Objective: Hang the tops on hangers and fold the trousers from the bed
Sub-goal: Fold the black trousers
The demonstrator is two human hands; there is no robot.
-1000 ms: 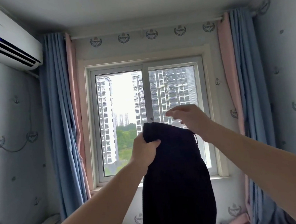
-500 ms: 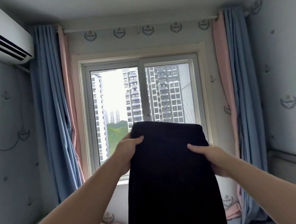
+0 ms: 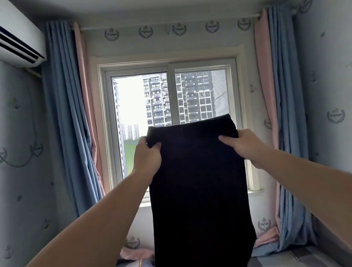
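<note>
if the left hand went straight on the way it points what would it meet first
Past the dark fabric trousers it grips, the left hand would probably meet the white-framed sliding glass window; depth is unclear.

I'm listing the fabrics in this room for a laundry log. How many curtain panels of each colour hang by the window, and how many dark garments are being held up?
Blue curtain panels: 2
Pink curtain panels: 2
Dark trousers: 1
Total: 5

Dim, backlit by window [image 3: 174,120]
</note>
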